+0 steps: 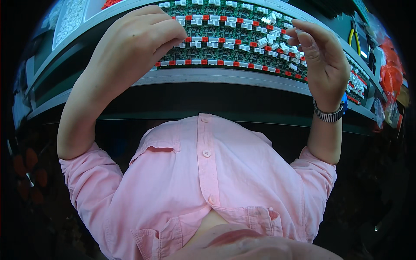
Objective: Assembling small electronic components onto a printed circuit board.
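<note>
In the left grip [145, 45], fingers are bent over the left end of the green circuit boards [222, 31]; whether anything is pinched cannot be told, since the fingertips are partly hidden. In the right grip [326, 63], thumb and fingers are curled close together above the boards' right side, and again what is held, if anything, cannot be told. Just left of the right grip, loose white connectors [262, 42] are scattered over the boards, between rows of red blocks [222, 40]. Each connector is probably best turned the right way before being seated, and pressed straight down without its neighbours being knocked. Nearer the body than both grips, a metal rail [195, 76] is seen; beyond the right grip, yellow-handled pliers [357, 41] are laid.
</note>
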A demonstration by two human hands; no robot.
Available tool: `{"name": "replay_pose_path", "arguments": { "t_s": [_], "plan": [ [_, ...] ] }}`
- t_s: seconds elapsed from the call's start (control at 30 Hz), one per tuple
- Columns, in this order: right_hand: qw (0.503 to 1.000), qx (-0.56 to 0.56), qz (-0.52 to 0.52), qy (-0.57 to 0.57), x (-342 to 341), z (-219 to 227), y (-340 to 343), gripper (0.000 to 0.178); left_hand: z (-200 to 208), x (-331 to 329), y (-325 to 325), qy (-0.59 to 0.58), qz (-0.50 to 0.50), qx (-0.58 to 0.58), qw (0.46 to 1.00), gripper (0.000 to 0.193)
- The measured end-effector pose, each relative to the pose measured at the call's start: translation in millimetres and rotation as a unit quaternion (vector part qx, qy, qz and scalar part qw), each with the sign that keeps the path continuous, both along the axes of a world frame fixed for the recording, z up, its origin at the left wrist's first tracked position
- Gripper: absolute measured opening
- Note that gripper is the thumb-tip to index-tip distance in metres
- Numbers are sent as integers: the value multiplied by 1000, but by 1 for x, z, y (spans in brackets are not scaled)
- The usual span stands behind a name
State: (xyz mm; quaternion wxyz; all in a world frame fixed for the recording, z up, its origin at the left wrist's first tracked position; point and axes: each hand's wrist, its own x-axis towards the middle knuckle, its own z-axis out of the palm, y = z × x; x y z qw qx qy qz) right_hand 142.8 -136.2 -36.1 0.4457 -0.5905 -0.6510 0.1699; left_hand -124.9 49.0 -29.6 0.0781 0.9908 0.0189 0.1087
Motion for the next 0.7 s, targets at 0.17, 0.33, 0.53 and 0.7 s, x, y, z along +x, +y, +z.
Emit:
{"name": "replay_pose_path", "arguments": {
  "t_s": [0.17,0.33,0.53,0.7],
  "plan": [
    [999,23,38,-3,4,5,-4,27,3,17,-4,14,-29,-26,999,15],
    [999,14,25,-17,12,6,-22,28,9,72,-34,4,-40,-109,993,8],
    [971,-13,-5,239,-4,6,-44,26,28,110,-32,141,43,-320,936,5],
    [972,-51,-48,226,-1,8,-57,24,29,120,-29,171,85,-365,911,6]
  ]
}}
